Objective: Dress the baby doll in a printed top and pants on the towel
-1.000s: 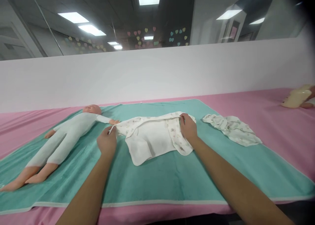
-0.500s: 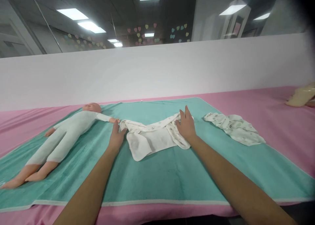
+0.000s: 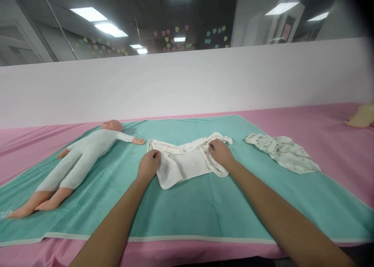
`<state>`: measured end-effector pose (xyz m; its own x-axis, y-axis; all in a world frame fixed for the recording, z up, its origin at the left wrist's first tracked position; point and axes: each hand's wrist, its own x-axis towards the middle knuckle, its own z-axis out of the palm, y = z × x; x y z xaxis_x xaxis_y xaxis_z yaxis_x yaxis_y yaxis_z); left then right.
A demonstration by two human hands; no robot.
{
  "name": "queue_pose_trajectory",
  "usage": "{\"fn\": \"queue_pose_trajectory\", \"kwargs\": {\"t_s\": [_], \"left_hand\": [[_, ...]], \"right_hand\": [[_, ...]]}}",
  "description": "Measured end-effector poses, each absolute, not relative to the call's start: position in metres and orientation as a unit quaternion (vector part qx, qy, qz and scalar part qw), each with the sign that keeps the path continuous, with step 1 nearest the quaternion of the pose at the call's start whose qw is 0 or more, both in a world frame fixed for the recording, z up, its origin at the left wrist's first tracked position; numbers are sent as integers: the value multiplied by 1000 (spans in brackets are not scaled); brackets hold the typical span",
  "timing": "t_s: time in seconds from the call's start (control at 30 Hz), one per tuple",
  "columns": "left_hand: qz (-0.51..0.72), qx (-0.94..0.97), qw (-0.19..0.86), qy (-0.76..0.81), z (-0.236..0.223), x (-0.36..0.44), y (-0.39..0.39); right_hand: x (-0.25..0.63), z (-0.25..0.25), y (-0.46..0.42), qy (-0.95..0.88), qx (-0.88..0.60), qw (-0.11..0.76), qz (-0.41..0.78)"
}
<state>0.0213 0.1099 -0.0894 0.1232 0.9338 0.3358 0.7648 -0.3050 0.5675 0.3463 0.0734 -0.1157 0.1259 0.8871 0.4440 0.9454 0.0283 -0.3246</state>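
From my station I see a white wall [image 3: 187, 84] running behind the pink-covered worktop [image 3: 306, 123]. Above it, a dark glassy panel [image 3: 210, 10] shows bright rectangular lights [image 3: 89, 14] and scattered pastel hearts [image 3: 177, 29]; whether it reflects, I can't tell.

Soft, matt cloth in the shirt [image 3: 189, 164]. Under the shirt, velvety, matt towel [image 3: 198, 208]. Left of the shirt, matt, cloth-bodied doll [image 3: 93, 144] with smooth, plastic-looking head [image 3: 113, 125]. Right of the shirt, crumpled cloth garment [image 3: 284, 152]. Behind the shirt, smooth, matt wall [image 3: 187, 84] and glossy, reflective glass [image 3: 204, 10].
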Motion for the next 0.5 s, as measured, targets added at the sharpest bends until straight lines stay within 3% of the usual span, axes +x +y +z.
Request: {"fn": "queue_pose_trajectory", "kwargs": {"t_s": [0.23, 0.5], "left_hand": [[364, 757, 129, 527, -102, 21, 128], [302, 777, 128, 537, -102, 15, 169]], "right_hand": [[343, -113, 76, -657, -715, 235, -44], [351, -100, 105, -601, -778, 183, -10]]}}
